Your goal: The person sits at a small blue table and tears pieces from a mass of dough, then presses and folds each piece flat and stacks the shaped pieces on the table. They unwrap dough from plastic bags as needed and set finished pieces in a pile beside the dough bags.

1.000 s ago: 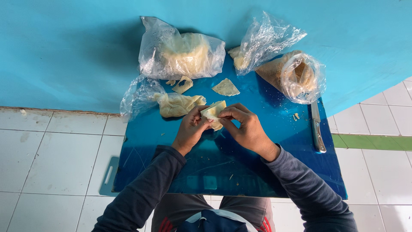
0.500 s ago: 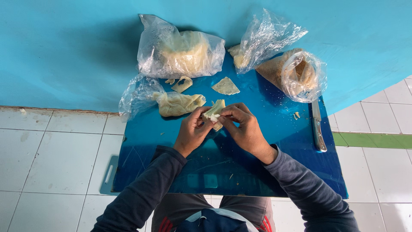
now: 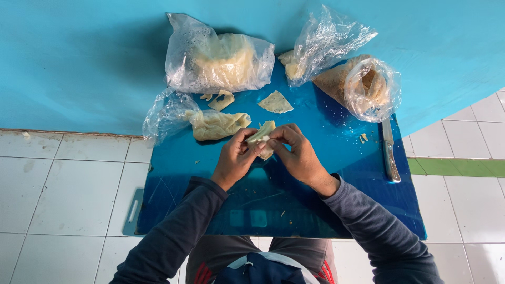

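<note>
Over the middle of the blue board [image 3: 336,210] we have both hands closed on one pale folded wrapper [image 3: 262,138]: the left hand [image 3: 235,160] pinches its near edge between thumb and fingers, and the right hand [image 3: 301,156] clamps the other side, fingertips curled over the top. We judge the fold only partly made, since the edges look loose. One flat triangular piece [image 3: 275,102] lies just beyond the wrapper, with a crumpled sheet [image 3: 215,124] and small scraps [image 3: 221,100] to the far left of it, so little looks finished. At the board's far edge sit four clear plastic bags without labels we can see: a large bag [image 3: 218,55] of pale stacked sheets, an empty-looking crumpled bag [image 3: 165,113], a loose bag [image 3: 326,42], and a bag [image 3: 365,84] of brownish filling. A knife [image 3: 390,152] lies along the board's right side
</note>
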`<state>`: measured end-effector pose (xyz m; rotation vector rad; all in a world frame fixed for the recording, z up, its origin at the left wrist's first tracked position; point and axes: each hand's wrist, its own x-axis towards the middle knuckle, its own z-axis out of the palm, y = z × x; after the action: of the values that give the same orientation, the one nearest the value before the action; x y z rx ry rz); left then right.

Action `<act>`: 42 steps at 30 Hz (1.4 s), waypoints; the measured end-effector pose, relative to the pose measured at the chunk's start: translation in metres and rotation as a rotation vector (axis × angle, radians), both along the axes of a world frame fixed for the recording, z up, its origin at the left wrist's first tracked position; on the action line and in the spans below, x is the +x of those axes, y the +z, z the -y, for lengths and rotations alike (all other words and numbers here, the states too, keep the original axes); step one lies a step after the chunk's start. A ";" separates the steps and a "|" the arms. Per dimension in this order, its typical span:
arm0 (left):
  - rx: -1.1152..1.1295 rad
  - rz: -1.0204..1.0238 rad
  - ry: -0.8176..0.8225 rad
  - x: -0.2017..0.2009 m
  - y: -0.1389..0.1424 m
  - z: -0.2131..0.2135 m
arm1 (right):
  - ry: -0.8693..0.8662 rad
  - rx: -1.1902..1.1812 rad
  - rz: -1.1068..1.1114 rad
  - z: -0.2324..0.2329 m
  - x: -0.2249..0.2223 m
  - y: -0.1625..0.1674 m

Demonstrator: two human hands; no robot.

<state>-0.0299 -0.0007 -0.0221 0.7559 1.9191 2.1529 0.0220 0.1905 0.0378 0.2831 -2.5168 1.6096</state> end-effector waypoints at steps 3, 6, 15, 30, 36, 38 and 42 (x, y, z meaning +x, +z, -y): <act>-0.019 -0.025 0.037 0.001 0.000 0.001 | -0.010 -0.134 0.101 -0.003 -0.003 -0.002; -0.028 -0.001 0.065 0.002 -0.001 0.000 | -0.027 -0.283 0.214 -0.006 -0.006 -0.005; 0.049 0.087 0.072 -0.002 -0.003 0.001 | 0.090 -0.317 0.127 -0.005 -0.007 -0.002; 0.110 0.180 0.133 -0.005 -0.014 0.000 | -0.041 -0.772 0.240 -0.036 -0.029 -0.009; 0.206 0.286 0.170 -0.010 -0.015 0.003 | -0.091 -0.784 0.238 -0.057 -0.039 0.001; 0.234 0.318 0.194 -0.013 -0.015 0.005 | -0.142 -0.727 0.238 -0.067 -0.047 -0.001; 0.255 0.262 0.267 -0.019 -0.018 0.005 | -0.255 -0.559 0.057 -0.080 -0.082 -0.008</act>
<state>-0.0486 -0.0058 -0.0400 0.2398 1.7146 2.5401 -0.0601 0.2701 0.0302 -0.1437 -1.9211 2.1238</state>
